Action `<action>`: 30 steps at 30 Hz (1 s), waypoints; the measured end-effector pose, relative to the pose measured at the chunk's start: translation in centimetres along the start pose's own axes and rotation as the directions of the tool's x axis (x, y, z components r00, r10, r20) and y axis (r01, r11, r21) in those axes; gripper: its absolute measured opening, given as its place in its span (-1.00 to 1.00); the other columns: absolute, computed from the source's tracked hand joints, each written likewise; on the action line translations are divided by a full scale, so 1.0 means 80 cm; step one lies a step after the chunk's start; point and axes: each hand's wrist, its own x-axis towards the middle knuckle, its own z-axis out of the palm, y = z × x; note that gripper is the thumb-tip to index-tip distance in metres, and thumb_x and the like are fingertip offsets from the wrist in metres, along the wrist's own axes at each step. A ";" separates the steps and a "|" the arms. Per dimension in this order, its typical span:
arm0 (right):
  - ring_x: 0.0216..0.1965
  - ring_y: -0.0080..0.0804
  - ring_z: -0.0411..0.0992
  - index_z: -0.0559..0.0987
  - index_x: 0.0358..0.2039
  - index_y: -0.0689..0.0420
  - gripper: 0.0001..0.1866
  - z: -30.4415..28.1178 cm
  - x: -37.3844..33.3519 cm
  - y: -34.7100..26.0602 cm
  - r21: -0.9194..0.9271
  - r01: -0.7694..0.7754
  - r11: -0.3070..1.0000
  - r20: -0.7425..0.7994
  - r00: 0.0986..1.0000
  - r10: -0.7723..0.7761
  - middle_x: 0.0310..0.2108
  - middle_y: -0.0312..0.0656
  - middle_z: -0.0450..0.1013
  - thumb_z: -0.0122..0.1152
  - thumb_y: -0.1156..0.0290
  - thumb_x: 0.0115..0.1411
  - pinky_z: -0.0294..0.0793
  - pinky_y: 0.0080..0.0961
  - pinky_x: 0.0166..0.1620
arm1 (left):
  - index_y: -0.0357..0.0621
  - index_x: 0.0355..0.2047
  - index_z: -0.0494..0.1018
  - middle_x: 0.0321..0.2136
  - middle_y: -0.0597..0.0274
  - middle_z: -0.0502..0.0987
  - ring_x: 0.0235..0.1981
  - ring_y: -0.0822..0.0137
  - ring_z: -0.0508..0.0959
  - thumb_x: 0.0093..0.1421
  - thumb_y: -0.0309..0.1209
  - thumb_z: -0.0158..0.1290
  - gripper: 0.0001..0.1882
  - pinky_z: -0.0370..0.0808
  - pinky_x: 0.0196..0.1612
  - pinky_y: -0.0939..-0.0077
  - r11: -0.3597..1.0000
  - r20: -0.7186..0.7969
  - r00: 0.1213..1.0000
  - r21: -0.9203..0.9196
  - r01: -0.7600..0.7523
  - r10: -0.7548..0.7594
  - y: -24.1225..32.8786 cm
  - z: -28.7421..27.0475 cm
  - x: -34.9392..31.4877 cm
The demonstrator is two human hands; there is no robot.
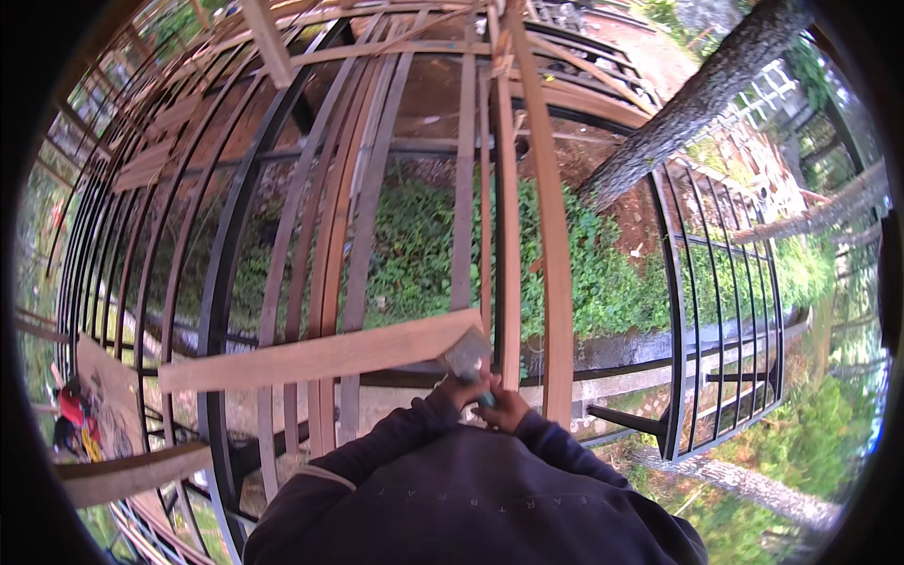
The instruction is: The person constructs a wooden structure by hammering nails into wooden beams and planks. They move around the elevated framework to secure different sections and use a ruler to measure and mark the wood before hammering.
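A light brown wooden plank lies crosswise in front of me, over several long boards. At its right end, close to my body, is a grey flat-faced piece; whether it belongs to the plank I cannot tell. My left hand is closed just below this grey piece, and what its fingers grip is partly hidden. Beside it, my right hand is closed around a small teal object, perhaps a handle. The two hands nearly touch in front of my dark top.
Long reddish boards and dark metal beams run away from me, with gaps over green plants. A leaning tree trunk rises at the right, near a black metal grid frame. Red and dark items lie far left.
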 end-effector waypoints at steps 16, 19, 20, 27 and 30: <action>-0.23 -0.37 0.46 0.48 -0.08 0.00 -0.63 0.101 0.004 0.424 -0.499 -0.132 0.856 0.442 0.811 0.383 -0.21 -0.14 0.49 0.02 0.38 0.05 0.42 -0.39 -0.13 | -0.14 -0.77 0.37 -0.88 0.24 0.34 -0.84 0.33 0.39 -0.07 -0.34 -0.02 -0.78 0.34 -0.74 0.45 0.903 -0.981 0.182 0.143 0.405 0.073 -0.051 -0.228 -0.365; -0.03 -0.25 0.38 0.49 -0.08 -0.04 -0.63 0.116 0.039 0.454 -0.468 -0.231 0.853 0.354 0.835 0.420 -0.08 -0.13 0.43 -0.04 0.20 0.11 0.28 -0.32 0.04 | -0.03 -0.81 0.40 -0.83 0.28 0.44 -0.74 0.32 0.49 -0.02 -0.30 -0.04 -0.73 0.45 -0.61 0.44 0.786 -0.969 0.121 -0.100 0.611 -0.217 -0.157 -0.247 -0.383; -0.02 -0.23 0.37 0.49 -0.08 -0.02 -0.58 0.104 0.054 0.388 -0.600 -0.222 0.769 0.393 0.756 0.524 -0.07 -0.11 0.42 -0.17 0.07 0.18 0.26 -0.34 0.06 | -0.02 -0.80 0.42 -0.79 0.24 0.47 -0.69 0.32 0.52 -0.04 -0.28 0.01 -0.75 0.48 -0.54 0.42 0.853 -0.935 0.083 -0.276 0.442 -0.345 -0.182 -0.234 -0.388; -0.01 -0.22 0.37 0.51 -0.10 0.11 -0.34 0.113 0.152 0.339 -0.507 -0.447 0.737 0.143 0.799 0.584 -0.11 -0.03 0.44 -0.11 -0.21 0.08 0.26 -0.43 0.04 | -0.16 -0.43 0.48 -0.71 0.07 0.49 -0.75 0.20 0.49 -0.04 -0.35 -0.02 -0.81 0.49 -0.62 0.36 0.465 -0.834 0.210 -0.063 0.883 -0.511 -0.224 -0.288 -0.377; -0.01 -0.23 0.37 0.52 -0.11 0.08 -0.35 0.131 0.168 0.336 -0.159 -0.453 0.877 0.175 0.861 0.477 -0.12 -0.03 0.44 -0.09 -0.23 0.06 0.24 -0.44 0.07 | -0.18 -0.45 0.47 -0.71 0.09 0.48 -0.75 0.21 0.49 -0.04 -0.36 -0.01 -0.83 0.49 -0.64 0.35 0.554 -0.850 0.158 -0.177 0.813 -0.503 -0.193 -0.336 -0.364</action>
